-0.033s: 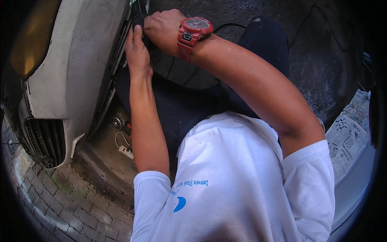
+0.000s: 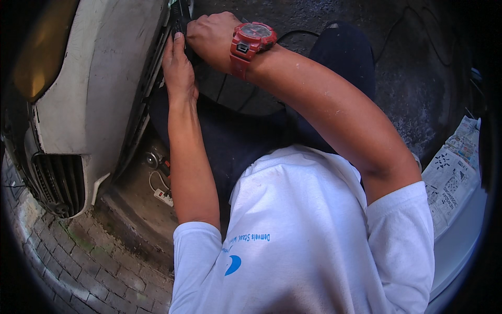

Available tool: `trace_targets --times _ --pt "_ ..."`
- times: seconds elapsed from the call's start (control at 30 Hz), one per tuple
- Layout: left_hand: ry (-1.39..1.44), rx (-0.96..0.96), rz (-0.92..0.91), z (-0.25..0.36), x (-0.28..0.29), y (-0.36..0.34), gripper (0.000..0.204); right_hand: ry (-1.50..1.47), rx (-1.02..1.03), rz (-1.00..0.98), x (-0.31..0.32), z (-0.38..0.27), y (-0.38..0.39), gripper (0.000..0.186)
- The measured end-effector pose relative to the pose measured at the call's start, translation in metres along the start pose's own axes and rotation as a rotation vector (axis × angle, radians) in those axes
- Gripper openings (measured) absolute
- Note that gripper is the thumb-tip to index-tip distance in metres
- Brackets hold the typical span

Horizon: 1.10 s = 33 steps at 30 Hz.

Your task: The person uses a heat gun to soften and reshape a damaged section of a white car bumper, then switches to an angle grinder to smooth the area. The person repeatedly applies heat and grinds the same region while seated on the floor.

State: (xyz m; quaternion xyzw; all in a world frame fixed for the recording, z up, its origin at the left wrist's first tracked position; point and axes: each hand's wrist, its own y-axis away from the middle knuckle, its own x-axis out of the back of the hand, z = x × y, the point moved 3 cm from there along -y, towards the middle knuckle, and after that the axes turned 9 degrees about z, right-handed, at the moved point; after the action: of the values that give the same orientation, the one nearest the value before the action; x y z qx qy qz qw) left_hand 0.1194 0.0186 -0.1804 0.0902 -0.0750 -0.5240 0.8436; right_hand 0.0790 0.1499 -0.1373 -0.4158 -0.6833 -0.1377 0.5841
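At the left edge of the dark, rough concrete floor (image 2: 402,89), a curved dull-white car bumper. Along its upper right edge, bare right hand (image 2: 214,39), fist curled, contents hidden, can't tell grip. Bare left hand (image 2: 179,68) beside it, narrow pinch, thumb over a slim black ridged piece (image 2: 180,18), top cut off. Likely risk: thumb slips, piece scrapes bumper paint. Near the floor's kerb edge: small white plastic power strip (image 2: 163,197).
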Motion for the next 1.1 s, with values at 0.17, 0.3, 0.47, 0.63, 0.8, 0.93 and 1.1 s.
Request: trace_targets --times 0.17,0.3,0.47,0.63,0.8,0.93,1.1 --pt "0.045 0.058 0.043 -0.002 0.0 -0.003 0.062 -0.051 0.0 0.03 0.002 0.001 0.001 0.016" --pt "0.051 0.047 0.029 -0.002 -0.002 -0.009 0.061 0.029 -0.034 -0.036 0.003 0.002 -0.005 0.022" --pt "0.043 0.035 0.004 0.0 -0.002 -0.009 0.061 0.029 -0.039 -0.059 0.003 0.001 -0.007 0.023" --pt "0.029 0.041 0.024 0.0 -0.001 -0.01 0.064 0.031 -0.019 -0.044 0.003 0.001 -0.007 0.026" --pt "0.021 0.021 0.05 0.0 -0.001 -0.01 0.059 0.017 -0.024 -0.02 0.002 0.001 -0.005 0.024" --pt "0.069 0.001 0.04 0.001 -0.003 -0.007 0.046 -0.009 -0.009 0.065 0.002 0.001 -0.004 0.017" --pt "0.06 -0.003 0.058 0.002 -0.004 -0.006 0.044 0.004 -0.024 -0.008 0.003 0.001 -0.006 0.02"
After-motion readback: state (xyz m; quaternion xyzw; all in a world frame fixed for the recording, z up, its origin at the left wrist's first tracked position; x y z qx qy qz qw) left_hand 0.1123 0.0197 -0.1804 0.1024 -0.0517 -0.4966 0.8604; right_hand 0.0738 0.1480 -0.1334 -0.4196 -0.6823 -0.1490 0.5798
